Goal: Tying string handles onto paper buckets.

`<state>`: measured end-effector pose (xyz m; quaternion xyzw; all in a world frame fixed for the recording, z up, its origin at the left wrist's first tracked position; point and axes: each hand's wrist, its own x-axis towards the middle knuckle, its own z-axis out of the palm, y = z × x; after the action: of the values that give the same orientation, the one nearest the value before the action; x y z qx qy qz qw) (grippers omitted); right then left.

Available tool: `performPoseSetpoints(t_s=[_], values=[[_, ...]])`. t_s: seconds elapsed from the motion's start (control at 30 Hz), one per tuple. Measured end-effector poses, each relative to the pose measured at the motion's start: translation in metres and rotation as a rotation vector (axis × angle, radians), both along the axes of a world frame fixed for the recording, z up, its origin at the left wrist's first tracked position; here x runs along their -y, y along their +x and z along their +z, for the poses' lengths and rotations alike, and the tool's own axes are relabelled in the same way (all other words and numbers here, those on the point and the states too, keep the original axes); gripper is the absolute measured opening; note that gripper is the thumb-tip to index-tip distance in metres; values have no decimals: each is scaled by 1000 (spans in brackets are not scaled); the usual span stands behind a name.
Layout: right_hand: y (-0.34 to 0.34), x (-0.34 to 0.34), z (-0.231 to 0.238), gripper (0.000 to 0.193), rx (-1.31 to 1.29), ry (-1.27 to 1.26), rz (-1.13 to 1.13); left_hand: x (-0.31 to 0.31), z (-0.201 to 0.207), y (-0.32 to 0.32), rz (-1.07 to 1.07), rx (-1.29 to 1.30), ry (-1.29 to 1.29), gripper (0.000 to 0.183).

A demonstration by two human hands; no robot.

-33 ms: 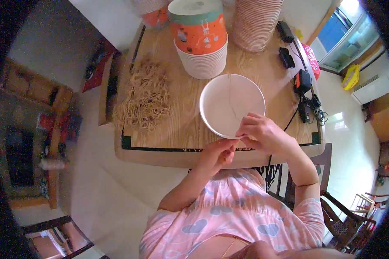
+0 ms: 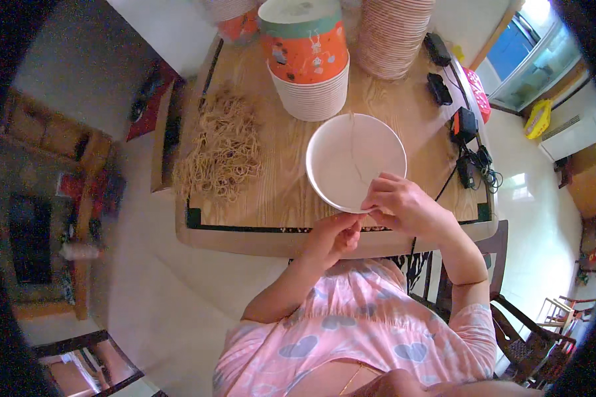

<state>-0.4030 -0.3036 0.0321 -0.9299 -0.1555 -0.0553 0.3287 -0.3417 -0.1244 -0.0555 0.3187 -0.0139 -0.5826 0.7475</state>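
A white paper bucket stands with its mouth up near the table's front edge. A thin pale string crosses its far rim and hangs down inside towards my right hand. My right hand is closed on the bucket's near rim, its fingers reaching over into the mouth. Just left of it, my left hand is closed, thumb and fingertips together at the outside of the same rim. Whatever lies between the left fingertips is hidden.
A loose heap of tan strings lies on the left of the wooden table. Behind the bucket rise a stack of orange and green printed buckets and another tall stack. Black adapters with cables line the right edge.
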Motion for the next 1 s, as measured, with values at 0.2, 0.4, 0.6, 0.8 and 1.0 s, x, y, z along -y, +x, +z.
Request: performPoseSetpoints(t_s=[0.2, 0.4, 0.6, 0.8, 1.0], values=[[1, 3, -5, 17, 36, 6, 22, 6, -2, -1, -10, -113, -72, 17], [-4, -2, 1, 20, 51, -51, 10, -1, 5, -11, -40, 125, 112, 14], [-34, -23, 12, 29, 127, -73, 17, -7, 4, -17, -48, 116, 132, 11], [-69, -43, -13, 18, 108, 253, -207, -8, -5, -17, -4, 285, 228, 9], [-75, -59, -64, 12, 143, 636, -776, -8, 2, -22, -82, 512, 241, 10]])
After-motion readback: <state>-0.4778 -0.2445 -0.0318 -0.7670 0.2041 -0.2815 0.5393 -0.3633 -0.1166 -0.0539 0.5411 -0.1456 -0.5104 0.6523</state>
